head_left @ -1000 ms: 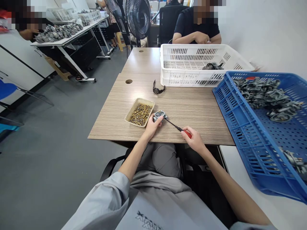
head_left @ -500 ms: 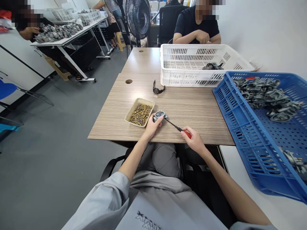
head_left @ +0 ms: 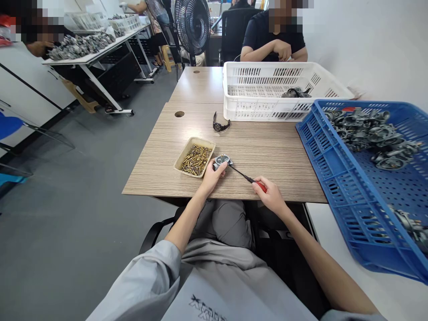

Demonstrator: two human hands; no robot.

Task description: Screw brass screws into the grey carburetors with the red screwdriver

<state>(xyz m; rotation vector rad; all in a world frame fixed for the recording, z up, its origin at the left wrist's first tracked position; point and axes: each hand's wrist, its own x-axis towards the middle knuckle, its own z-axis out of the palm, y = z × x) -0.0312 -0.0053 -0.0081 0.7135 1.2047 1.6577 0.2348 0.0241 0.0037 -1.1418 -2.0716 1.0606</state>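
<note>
In the head view, my left hand is closed around a small grey metal part that looks like a carburetor body, at the near side of the table. My right hand grips the red handle of a screwdriver. The screwdriver's dark shaft slants up and left, and its tip meets the metal part near my left thumb; the exact contact point is too small to make out. Just left of my left hand is a cream tray holding many small brass pieces.
A black wristwatch lies farther back on the wooden table. Behind it stands a white crate with a few metal parts. At right, a blue crate holds several similar parts. Across the table sits a person, near a fan.
Both hands, the metal part and the screwdriver hold almost the same positions. The person across the table has shifted very slightly.
</note>
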